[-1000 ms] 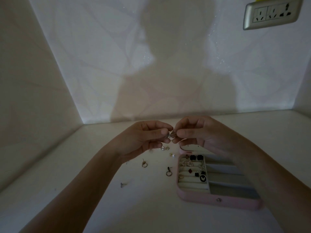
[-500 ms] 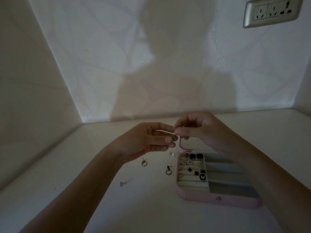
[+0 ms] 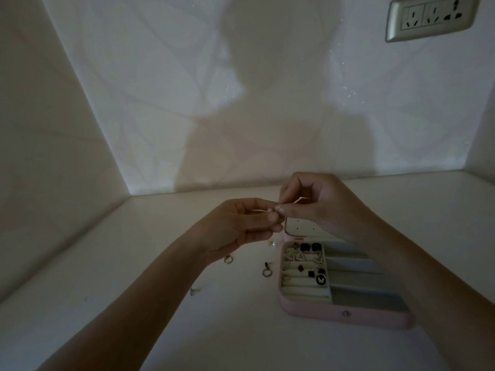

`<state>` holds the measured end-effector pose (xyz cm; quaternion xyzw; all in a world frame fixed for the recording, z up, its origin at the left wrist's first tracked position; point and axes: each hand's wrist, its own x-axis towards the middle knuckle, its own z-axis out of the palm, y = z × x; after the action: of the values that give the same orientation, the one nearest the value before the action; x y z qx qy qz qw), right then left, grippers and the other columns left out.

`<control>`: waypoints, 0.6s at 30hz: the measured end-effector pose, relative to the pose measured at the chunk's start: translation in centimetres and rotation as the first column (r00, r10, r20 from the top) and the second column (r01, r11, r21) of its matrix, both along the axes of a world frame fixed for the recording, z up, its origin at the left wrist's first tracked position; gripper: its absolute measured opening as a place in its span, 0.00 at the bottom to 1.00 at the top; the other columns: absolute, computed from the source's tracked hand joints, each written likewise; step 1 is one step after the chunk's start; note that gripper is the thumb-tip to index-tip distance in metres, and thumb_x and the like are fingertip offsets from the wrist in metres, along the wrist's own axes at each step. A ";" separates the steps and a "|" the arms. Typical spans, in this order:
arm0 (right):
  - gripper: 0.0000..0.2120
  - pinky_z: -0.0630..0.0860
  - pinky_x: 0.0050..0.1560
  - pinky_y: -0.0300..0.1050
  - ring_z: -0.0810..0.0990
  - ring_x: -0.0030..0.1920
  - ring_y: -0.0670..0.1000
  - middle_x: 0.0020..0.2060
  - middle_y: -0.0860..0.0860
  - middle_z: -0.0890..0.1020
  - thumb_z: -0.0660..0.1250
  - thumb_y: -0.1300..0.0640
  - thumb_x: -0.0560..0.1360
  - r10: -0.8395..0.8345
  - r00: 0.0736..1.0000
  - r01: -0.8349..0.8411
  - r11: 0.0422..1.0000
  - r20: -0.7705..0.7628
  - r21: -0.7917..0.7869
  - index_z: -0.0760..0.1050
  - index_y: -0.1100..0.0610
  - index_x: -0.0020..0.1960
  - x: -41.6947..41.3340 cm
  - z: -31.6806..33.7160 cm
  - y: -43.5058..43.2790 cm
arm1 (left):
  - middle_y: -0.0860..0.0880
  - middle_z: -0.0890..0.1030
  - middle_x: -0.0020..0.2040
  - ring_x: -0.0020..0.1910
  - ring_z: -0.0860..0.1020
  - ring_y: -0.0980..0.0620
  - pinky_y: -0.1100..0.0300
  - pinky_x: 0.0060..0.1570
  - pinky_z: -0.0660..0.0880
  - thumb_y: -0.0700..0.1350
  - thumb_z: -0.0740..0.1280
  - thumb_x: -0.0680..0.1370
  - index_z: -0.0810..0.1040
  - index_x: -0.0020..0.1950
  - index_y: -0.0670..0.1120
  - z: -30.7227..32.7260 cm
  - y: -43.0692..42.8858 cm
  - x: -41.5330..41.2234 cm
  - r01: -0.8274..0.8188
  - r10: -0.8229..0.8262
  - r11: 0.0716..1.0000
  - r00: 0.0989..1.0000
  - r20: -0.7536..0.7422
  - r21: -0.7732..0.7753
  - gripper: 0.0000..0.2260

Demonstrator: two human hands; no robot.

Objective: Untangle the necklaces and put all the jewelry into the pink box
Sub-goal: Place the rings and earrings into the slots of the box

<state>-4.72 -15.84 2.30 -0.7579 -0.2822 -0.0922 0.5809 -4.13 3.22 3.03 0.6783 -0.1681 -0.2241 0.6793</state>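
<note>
- Pinching a small piece (image 3: 276,210) between thumb and forefinger tips, the left hand (image 3: 241,226) and the right hand (image 3: 324,207) meet in the air above the table (image 3: 134,263). The light is too dim to tell what the piece is. A pale strand (image 3: 300,200) shows beside the pinch.
- Pulling too hard could tighten a knot or snap the strand, since the two pinches sit almost touching.
- A fingertip slip would probably drop the piece, which is tiny and easily lost in this gloom.
- The pink box (image 3: 345,314) lies open at five o'clock from the pinch, with earrings in its left compartments. The right forearm crosses its right side in the view, and lowering it might knock the box.
- A hoop earring (image 3: 228,259), a second hoop (image 3: 266,270) and a stud (image 3: 194,291) lie loose at six to seven o'clock. A dropped left wrist could sweep them away.
</note>
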 end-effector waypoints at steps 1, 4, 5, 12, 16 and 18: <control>0.10 0.76 0.46 0.46 0.81 0.40 0.49 0.38 0.51 0.83 0.74 0.65 0.69 -0.009 1.000 0.009 1.000 0.003 0.011 0.78 0.52 0.36 0.0 0.0 0.0 | 0.49 0.83 0.39 0.38 0.81 0.57 0.67 0.40 0.78 0.41 0.69 0.68 0.80 0.51 0.41 0.1 -0.1 0.0 -0.027 0.026 0.999 1.000 -0.007 -0.025 0.12; 0.12 0.75 0.44 0.44 0.80 0.39 0.47 0.37 0.50 0.82 0.74 0.66 0.69 -0.027 1.000 0.027 0.999 0.000 0.043 0.76 0.52 0.34 0.1 0.0 0.1 | 0.48 0.82 0.37 0.35 0.80 0.57 0.68 0.36 0.77 0.42 0.70 0.67 0.79 0.51 0.40 0.2 -0.1 0.0 -0.125 0.124 0.990 0.992 -0.028 -0.071 0.13; 0.13 0.75 0.44 0.43 0.80 0.39 0.47 0.37 0.49 0.82 0.74 0.66 0.69 -0.029 1.000 0.030 0.999 -0.004 0.043 0.75 0.52 0.34 0.1 0.0 0.1 | 0.48 0.82 0.37 0.34 0.80 0.57 0.68 0.35 0.77 0.43 0.70 0.67 0.80 0.50 0.40 0.2 -0.1 0.1 -0.155 0.153 0.984 0.988 -0.029 -0.086 0.13; 0.11 0.78 0.53 0.53 0.82 0.45 0.50 0.41 0.48 0.82 0.78 0.57 0.64 -0.020 0.997 0.016 0.998 -0.072 -0.066 0.76 0.48 0.33 0.1 -0.2 0.3 | 0.47 0.84 0.35 0.35 0.81 0.56 0.67 0.37 0.77 0.40 0.71 0.72 0.81 0.44 0.43 0.8 -0.3 -0.4 -0.336 0.291 0.939 0.886 0.362 0.068 0.02; 0.16 0.79 0.53 0.52 0.84 0.45 0.54 0.40 0.52 0.84 0.76 0.46 0.60 0.051 0.983 -0.053 0.999 -0.179 -0.004 0.77 0.54 0.40 0.0 0.0 0.5 | 0.51 0.83 0.33 0.32 0.79 0.60 0.68 0.36 0.75 0.39 0.72 0.73 0.82 0.41 0.47 1.2 -0.2 -0.9 -0.398 0.216 0.905 0.737 0.640 0.153 0.03; 0.18 0.81 0.50 0.49 0.85 0.44 0.56 0.39 0.52 0.84 0.75 0.51 0.62 0.084 0.970 -0.070 0.995 -0.227 0.070 0.74 0.59 0.45 0.1 0.0 0.5 | 0.54 0.83 0.33 0.32 0.79 0.62 0.71 0.37 0.74 0.40 0.72 0.73 0.82 0.41 0.48 1.2 -0.3 -1.2 -0.410 0.159 0.892 0.680 0.716 0.191 0.04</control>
<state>-4.62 -15.30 2.28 -0.7338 -0.2394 0.0104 0.6357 -5.36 2.95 4.22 0.8356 -0.2555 0.1261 0.4696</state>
